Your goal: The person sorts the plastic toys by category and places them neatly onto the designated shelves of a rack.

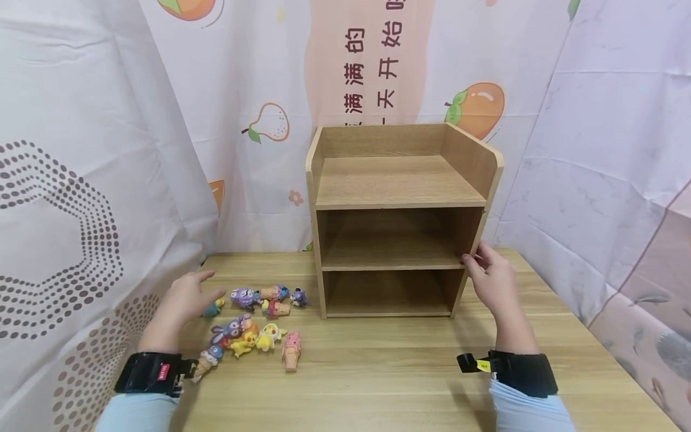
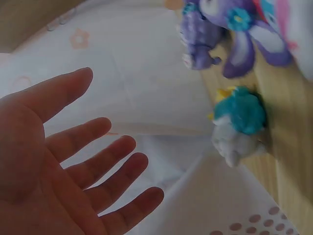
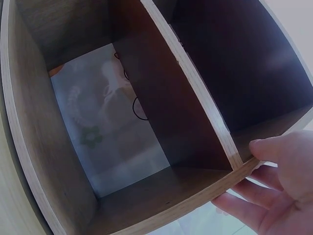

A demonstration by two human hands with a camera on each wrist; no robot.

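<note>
A wooden shelf unit (image 1: pixel 399 222) with three open levels stands at the back of the table. My right hand (image 1: pixel 488 276) grips its right side panel at the middle shelf, thumb on the front edge (image 3: pixel 259 147), fingers behind. My left hand (image 1: pixel 186 297) hovers open, fingers spread, just left of a cluster of small toy figures (image 1: pixel 254 324). In the left wrist view the open palm (image 2: pixel 63 161) faces a teal and white figure (image 2: pixel 239 122) and a purple one (image 2: pixel 210 34). The shelves look bare.
The wooden table (image 1: pixel 378 372) runs to the front edge. Printed curtains hang on the left (image 1: pixel 81 180), back and right (image 1: pixel 610 180). A pink ice-cream cone toy (image 1: pixel 291 351) lies at the cluster's right end.
</note>
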